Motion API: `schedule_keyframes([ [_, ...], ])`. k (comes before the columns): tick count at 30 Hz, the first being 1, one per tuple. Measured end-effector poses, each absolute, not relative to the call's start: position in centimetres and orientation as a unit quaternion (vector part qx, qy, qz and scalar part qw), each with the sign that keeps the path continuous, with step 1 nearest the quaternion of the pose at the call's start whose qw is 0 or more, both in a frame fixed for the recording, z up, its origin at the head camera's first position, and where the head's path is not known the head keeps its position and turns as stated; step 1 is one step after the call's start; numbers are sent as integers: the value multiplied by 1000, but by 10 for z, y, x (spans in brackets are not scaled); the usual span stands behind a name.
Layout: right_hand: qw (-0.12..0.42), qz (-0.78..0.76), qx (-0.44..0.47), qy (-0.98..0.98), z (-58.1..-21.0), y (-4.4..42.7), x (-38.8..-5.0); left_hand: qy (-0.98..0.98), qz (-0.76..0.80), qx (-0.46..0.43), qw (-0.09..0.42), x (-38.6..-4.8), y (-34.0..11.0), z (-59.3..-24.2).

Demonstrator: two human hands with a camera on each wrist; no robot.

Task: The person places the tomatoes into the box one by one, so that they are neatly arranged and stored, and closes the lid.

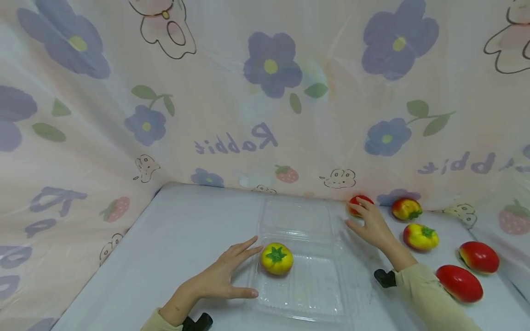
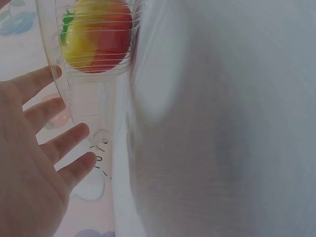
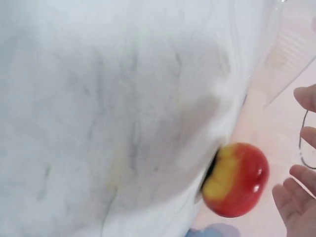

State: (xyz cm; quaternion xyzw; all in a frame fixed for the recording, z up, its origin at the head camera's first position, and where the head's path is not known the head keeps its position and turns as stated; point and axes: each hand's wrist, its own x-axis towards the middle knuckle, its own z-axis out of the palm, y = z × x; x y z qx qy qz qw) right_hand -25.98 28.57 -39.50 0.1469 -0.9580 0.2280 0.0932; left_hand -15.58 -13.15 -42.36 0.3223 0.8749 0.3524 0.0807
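A yellow-and-red toy fruit with a green star-shaped leaf (image 1: pixel 277 259) sits in the left part of a clear plastic clamshell box (image 1: pixel 316 287), whose lid lies folded back. My left hand (image 1: pixel 225 273) is spread at the box's left side, fingertips close to the rim and the fruit; it grips nothing. In the left wrist view the fruit shows through the ribbed wall. My right hand (image 1: pixel 372 225) reaches over the back of the table beside a red-and-yellow toy fruit (image 3: pixel 239 180), which it partly hides in the head view. The right wrist view shows its fingers apart from that fruit.
To the right stand two more leafed yellow-and-red fruits, one at the back (image 1: pixel 406 209) and one nearer (image 1: pixel 420 237). Two smooth red oval pieces (image 1: pixel 479 257) lie by the right forearm. A patterned curtain (image 1: pixel 223 105) borders the white table (image 1: pixel 186 220) behind and at the sides.
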Motion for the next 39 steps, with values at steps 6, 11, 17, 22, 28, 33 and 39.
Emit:
schedule_keyframes([
  [6,112,216,131,-961,-404,290,-269,874,352,323,81,-155,-130,-424],
  [11,118,209,115,-964,-409,294,-277,875,352,321,84,-155,-129,-424],
  [17,108,212,88,-967,-410,298,-283,875,351,325,78,-155,-129,-422],
  [22,85,218,71,-969,-414,299,-285,877,348,319,88,-154,-130,-422],
  [28,55,233,55,-969,-415,300,-290,875,354,319,85,-154,-131,-421],
  [33,41,235,52,-970,-415,299,-294,875,355,320,81,-154,-131,-421],
  [39,73,228,56,-969,-418,300,-300,875,355,319,82,-155,-131,-422],
])
